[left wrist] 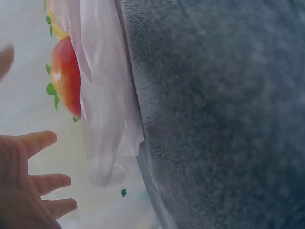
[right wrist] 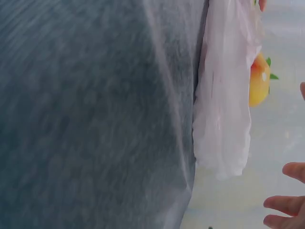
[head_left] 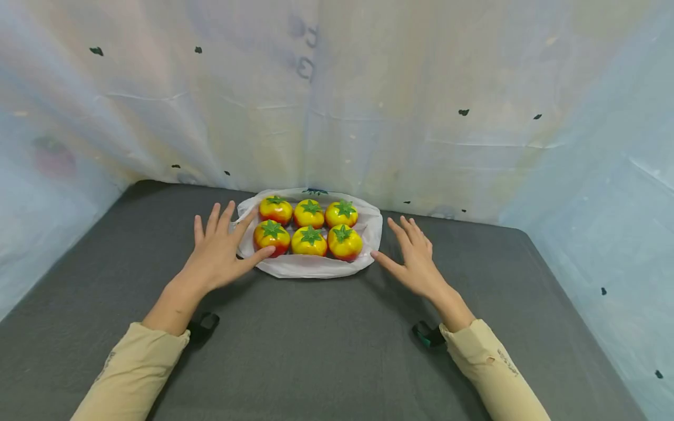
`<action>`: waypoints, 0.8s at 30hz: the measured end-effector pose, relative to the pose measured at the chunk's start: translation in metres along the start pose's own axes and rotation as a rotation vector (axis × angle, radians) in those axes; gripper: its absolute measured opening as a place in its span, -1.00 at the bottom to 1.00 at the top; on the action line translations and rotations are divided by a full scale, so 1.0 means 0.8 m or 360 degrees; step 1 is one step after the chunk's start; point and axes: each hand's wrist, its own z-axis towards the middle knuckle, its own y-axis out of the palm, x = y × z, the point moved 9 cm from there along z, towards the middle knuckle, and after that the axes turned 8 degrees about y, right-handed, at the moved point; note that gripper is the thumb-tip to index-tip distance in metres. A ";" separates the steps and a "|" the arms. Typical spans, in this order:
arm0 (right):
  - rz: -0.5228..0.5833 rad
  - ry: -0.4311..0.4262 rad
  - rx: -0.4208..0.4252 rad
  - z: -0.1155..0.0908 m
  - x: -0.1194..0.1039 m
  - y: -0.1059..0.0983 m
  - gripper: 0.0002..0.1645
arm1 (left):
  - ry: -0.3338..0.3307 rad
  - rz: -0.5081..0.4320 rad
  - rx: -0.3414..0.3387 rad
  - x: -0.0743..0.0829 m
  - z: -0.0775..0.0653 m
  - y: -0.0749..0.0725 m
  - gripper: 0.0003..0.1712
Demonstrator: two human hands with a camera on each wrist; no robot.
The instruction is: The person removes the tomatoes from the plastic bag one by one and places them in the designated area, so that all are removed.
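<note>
Six fruits (head_left: 309,241): nested in a white bag (head_left: 316,269) whose raised rim likely corrals them.
Left hand (head_left: 215,254): spread, gripping nothing, at the bag's left end.
Right hand (head_left: 416,263): spread, empty, beside its right.

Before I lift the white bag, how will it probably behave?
The white bag would probably flop, since its thin sides look creased. The round fruits inside may roll together if it sags; their glossy skins could be slippery.

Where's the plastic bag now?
In the head view, the plastic bag, six tomatoes inside, lies near the table's far edge, between left hand and right hand.
</note>
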 end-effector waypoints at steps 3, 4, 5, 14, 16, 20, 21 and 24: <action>0.0039 -0.0038 0.0005 0.002 -0.010 0.005 -0.04 | 0.0005 -0.0065 0.0027 -0.004 -0.001 -0.002 -0.03; 0.0051 -0.0046 0.0004 0.003 -0.013 0.006 -0.05 | 0.0003 -0.0081 0.0035 -0.005 -0.001 -0.003 -0.06; 0.0065 -0.0052 0.0001 0.004 -0.016 0.008 -0.05 | -0.0002 -0.0103 0.0042 -0.007 -0.001 -0.003 -0.07; 0.0158 -0.0144 0.0028 0.014 -0.042 0.012 -0.10 | 0.0023 -0.0227 0.0135 -0.012 -0.001 -0.013 -0.28; 0.0179 -0.0160 0.0031 0.015 -0.046 0.013 -0.11 | 0.0005 -0.0246 0.0130 -0.014 -0.001 -0.012 -0.30; 0.0213 -0.0183 0.0023 0.018 -0.052 0.016 -0.14 | -0.0039 -0.0305 0.0125 -0.022 0.002 -0.009 -0.30; 0.0215 -0.0189 0.0023 0.019 -0.053 0.017 -0.14 | -0.0041 -0.0329 0.0138 -0.024 0.003 -0.008 -0.30; 0.0242 -0.0202 0.0027 0.022 -0.055 0.019 -0.16 | -0.0032 -0.0405 0.0177 -0.028 0.005 -0.007 -0.30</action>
